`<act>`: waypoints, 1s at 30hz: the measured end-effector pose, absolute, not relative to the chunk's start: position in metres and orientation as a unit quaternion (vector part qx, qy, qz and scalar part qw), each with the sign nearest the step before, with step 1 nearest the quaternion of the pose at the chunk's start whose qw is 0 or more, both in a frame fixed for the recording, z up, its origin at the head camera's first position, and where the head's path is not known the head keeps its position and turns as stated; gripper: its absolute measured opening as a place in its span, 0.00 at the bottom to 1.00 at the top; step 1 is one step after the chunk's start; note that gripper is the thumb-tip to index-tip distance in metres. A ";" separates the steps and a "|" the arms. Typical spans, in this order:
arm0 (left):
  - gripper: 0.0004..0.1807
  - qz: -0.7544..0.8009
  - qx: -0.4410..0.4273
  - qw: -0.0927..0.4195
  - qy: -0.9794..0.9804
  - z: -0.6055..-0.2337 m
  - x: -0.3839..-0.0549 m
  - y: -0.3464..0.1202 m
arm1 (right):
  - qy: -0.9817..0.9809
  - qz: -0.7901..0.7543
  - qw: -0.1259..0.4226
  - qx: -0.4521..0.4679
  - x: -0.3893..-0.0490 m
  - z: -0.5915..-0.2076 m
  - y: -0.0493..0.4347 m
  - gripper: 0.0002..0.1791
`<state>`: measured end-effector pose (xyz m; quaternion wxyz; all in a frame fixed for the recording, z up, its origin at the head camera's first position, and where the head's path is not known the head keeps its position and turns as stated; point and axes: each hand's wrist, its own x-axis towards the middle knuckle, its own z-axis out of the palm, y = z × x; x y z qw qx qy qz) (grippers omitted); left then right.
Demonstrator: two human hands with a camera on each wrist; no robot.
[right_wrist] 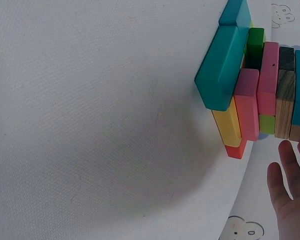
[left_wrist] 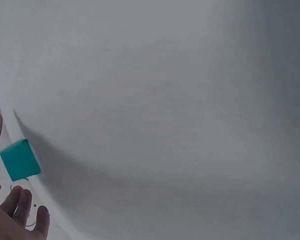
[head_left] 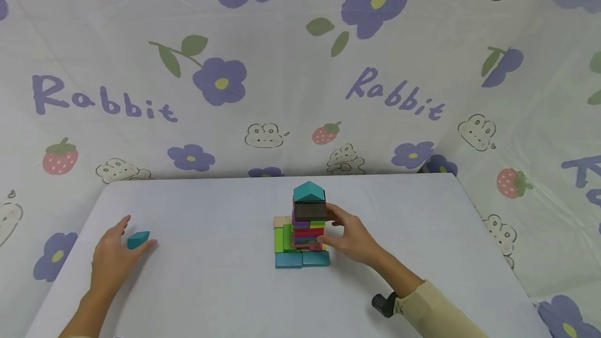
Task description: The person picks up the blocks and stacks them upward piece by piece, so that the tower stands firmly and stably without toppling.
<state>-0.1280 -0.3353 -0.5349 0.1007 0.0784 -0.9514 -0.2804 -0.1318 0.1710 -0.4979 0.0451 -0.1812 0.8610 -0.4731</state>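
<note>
A small teal block point(head_left: 138, 239) with slanted faces is at the left of the table, between the spread thumb and fingers of my left hand point(head_left: 111, 262). In the left wrist view a gap shows between this teal block point(left_wrist: 20, 160) and the fingers. My right hand point(head_left: 354, 236) is at the right side of a tower of coloured wooden blocks point(head_left: 309, 232), thumb at its front and fingers towards its back. The right wrist view shows extended fingers point(right_wrist: 291, 172) close beside the stack; contact is unclear. A teal triangular block point(head_left: 309, 192) tops the tower, above a dark brown block point(head_left: 310, 210).
Around the tower's foot lie flat blue blocks point(head_left: 288, 260) in front and green blocks point(head_left: 279, 239) at its left. A black device point(head_left: 384, 304) is at my right wrist. Behind the white table point(head_left: 211, 286) hangs a patterned cloth point(head_left: 281, 67).
</note>
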 end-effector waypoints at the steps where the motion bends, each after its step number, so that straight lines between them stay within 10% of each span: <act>1: 0.48 -0.276 0.079 0.099 -0.953 -0.537 -0.127 -0.338 | 0.862 -0.473 0.047 -0.177 -0.132 -0.498 0.171 0.40; 20: 0.42 -0.303 0.092 0.110 -0.942 -0.545 -0.126 -0.348 | 0.857 -0.483 0.052 -0.174 -0.134 -0.495 0.168 0.40; 30: 0.37 -0.360 0.012 0.202 -0.911 -0.529 -0.132 -0.313 | 0.857 -0.483 0.052 -0.175 -0.134 -0.494 0.168 0.39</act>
